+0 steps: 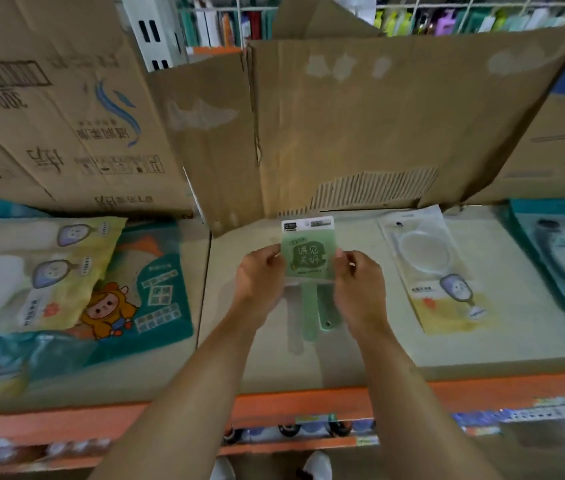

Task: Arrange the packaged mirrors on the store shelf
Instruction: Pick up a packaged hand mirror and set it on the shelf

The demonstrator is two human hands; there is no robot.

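Observation:
A green packaged hand mirror (309, 258) with a white header card sits over the middle of the pale shelf (395, 348), its green handles pointing toward me. My left hand (262, 278) pinches its left edge and my right hand (359, 282) pinches its right edge. More than one green handle shows below the pack, so it may be a small stack. A second packaged round mirror (437, 268) with a yellow card lies flat on the shelf to the right.
Cardboard boxes (66, 116) and a torn cardboard sheet (360, 126) wall off the shelf's back. Yellow and teal packages (66, 278) pile on the left section, a teal pack (561, 254) lies far right. An orange shelf lip (291, 407) runs along the front.

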